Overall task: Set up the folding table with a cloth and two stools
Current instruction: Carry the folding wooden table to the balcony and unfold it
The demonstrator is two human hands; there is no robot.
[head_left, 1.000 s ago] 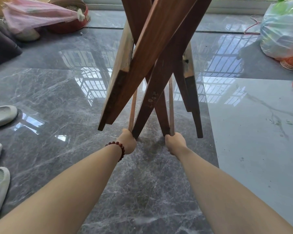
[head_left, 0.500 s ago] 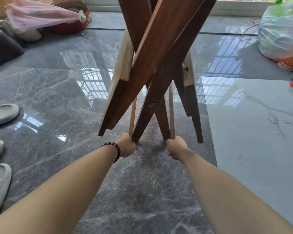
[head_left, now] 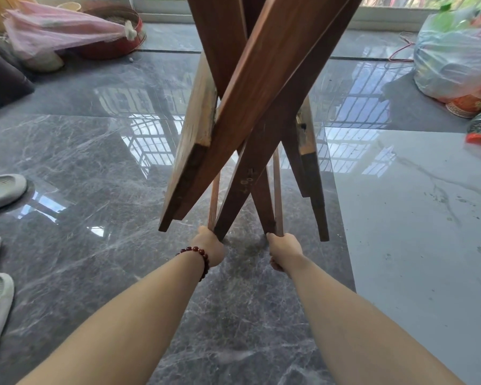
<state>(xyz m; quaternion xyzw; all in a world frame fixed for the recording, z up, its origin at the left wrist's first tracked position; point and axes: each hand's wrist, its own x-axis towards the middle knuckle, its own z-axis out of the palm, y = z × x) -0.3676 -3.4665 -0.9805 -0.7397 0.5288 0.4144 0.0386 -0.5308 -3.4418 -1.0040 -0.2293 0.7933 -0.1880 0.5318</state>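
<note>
On a glossy grey marble floor (head_left: 95, 151), pale slippers (head_left: 0, 190) lay along the left edge, while a pink net cover (head_left: 61, 31) rested against a red basin (head_left: 114, 48) in the far left corner. At centre stood the folding table (head_left: 261, 79), not yet opened flat, its dark wooden legs crossed in an X and rising out of the top of the frame; whether every foot touched the floor could not be told. A person's bare arms reached in from below. Their left hand (head_left: 210, 247), with a bracelet of dark red beads (head_left: 197, 252) on the wrist, gripped the folding table by the lower end of one of its thin rods (head_left: 213, 201), the fingers wrapped round the wood and largely hidden behind the back of the hand. Just beside it, the right hand (head_left: 285, 250) held a second thin rod in the same way, fingers curled about its lower end. Farther right, a lighter grey slab (head_left: 414, 232) met the dark marble, and a bulging translucent plastic bag (head_left: 453, 59) sat in the far right corner.
</note>
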